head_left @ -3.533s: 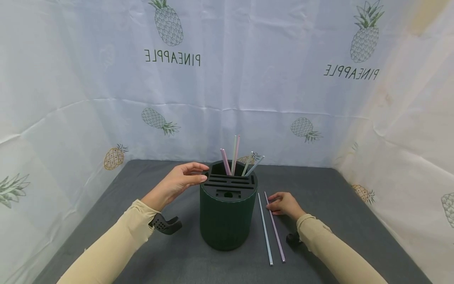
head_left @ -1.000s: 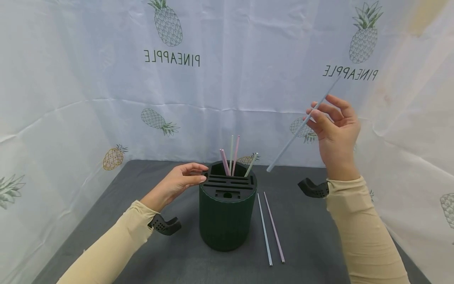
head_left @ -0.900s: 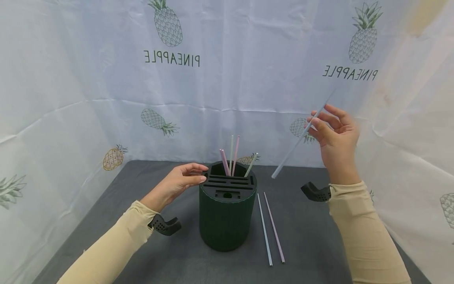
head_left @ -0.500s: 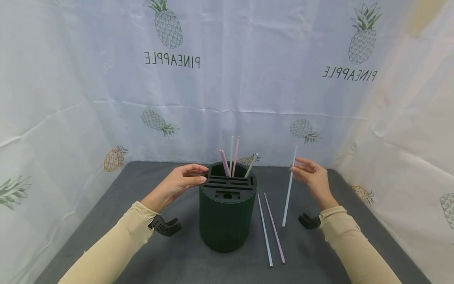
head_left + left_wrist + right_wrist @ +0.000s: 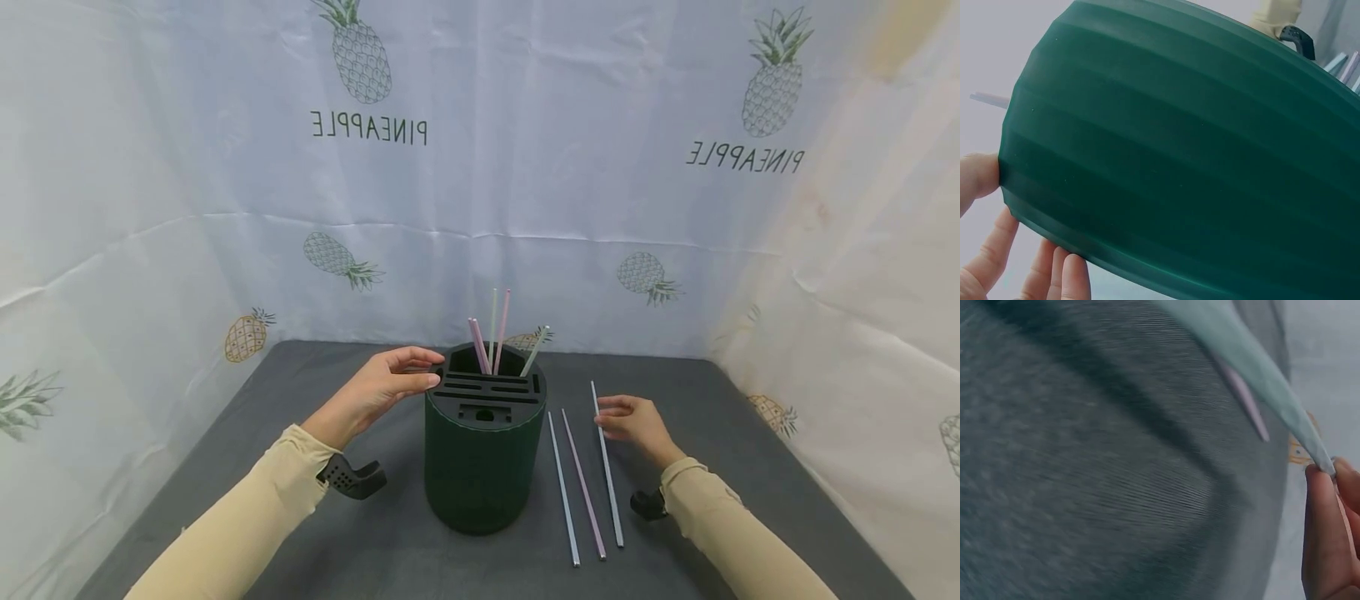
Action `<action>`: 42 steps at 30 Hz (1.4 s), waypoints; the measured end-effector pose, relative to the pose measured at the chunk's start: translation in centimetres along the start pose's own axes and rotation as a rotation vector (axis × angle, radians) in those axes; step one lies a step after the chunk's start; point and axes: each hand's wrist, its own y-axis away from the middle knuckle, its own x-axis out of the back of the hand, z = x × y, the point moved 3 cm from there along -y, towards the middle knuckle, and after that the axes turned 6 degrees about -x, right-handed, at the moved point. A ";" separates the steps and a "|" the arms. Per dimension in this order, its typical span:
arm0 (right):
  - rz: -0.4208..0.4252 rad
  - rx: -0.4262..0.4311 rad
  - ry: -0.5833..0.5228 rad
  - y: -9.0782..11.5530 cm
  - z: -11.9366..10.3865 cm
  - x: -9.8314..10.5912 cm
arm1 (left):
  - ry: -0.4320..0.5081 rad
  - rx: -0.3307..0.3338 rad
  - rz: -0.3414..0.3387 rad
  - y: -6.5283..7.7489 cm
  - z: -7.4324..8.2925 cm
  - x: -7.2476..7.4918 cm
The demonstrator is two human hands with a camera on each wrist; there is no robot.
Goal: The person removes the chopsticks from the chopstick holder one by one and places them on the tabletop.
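The dark green knife block (image 5: 483, 467) stands upright, slots on top and an open compartment behind. My left hand (image 5: 378, 387) rests at its left rim, thumb and fingertips touching the edge; the left wrist view shows those fingers (image 5: 997, 250) spread along the green wall (image 5: 1166, 156). To the right, my right hand (image 5: 633, 425) pinches a pale blue chopstick (image 5: 608, 479) near its far end, close over the table. The right wrist view shows the thumb and fingers (image 5: 1329, 525) on that chopstick's end. Left of it lie a purple chopstick (image 5: 585, 492) and another blue chopstick (image 5: 564, 496).
Several pink chopsticks (image 5: 502, 329) and green chopsticks (image 5: 534, 352) lean in the block's rear compartment. The dark grey table (image 5: 330, 542) is bordered by a white pineapple-print curtain (image 5: 480, 183) at the back and sides.
The blue chopstick that leaned in the block has been lifted out, swung up to the right, then lowered by my right hand beside the other two. My left hand has stayed put.
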 end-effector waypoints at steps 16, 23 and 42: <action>-0.048 -0.097 0.081 -0.8 1.9 -2.4 | 0.004 0.007 0.009 0.0 0.1 0.0; -0.019 -0.122 0.107 -1.1 2.2 -2.9 | 0.001 0.011 0.012 0.0 0.2 0.0; -0.011 -0.111 0.064 -1.2 0.8 -2.4 | 0.001 0.018 0.007 0.0 0.2 0.0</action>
